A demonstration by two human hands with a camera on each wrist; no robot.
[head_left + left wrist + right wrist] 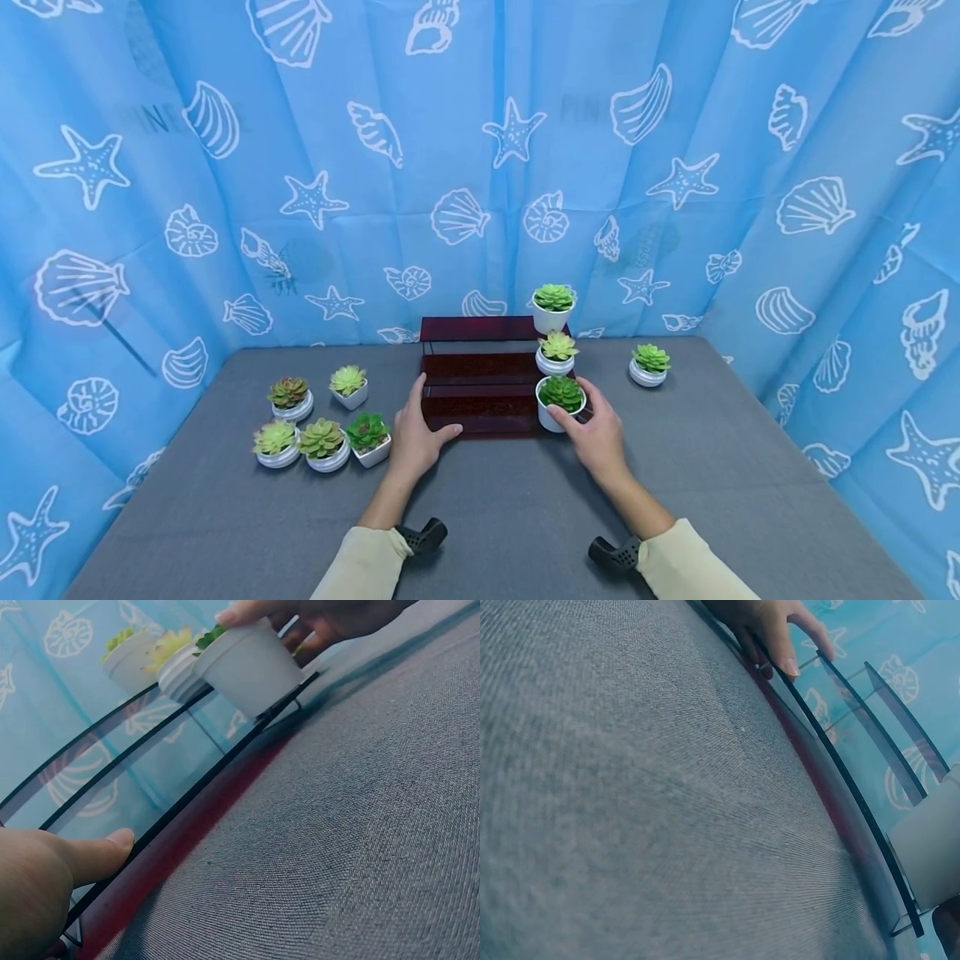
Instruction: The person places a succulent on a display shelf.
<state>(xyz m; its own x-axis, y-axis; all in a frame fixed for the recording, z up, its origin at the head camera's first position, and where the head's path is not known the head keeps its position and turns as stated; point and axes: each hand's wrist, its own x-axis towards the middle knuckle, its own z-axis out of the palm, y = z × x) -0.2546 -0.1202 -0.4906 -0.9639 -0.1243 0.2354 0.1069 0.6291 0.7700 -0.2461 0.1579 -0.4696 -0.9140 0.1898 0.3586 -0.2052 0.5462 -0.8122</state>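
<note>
A dark red three-tier display stand (480, 367) has its left end in my left hand (416, 435), with the thumb over the lowest tier's front edge. That hand (769, 626) spans the stand's end in the right wrist view. At the other end, my right hand (600, 429) holds a dark green succulent in a white pot (551, 412), which rests on the lowest tier. Its thumb is on the pot's rim; fingers curl behind the pot in the left wrist view. Behind it, a pale succulent (557, 346) and a bright green succulent (553, 297) occupy the middle and top tiers.
To the left on the grey cloth (495, 517) stand several potted succulents, including a reddish one (289, 392) and a dark green one (367, 432). One more potted succulent (650, 364) is at the right. A blue shell-print curtain (465, 167) hangs behind.
</note>
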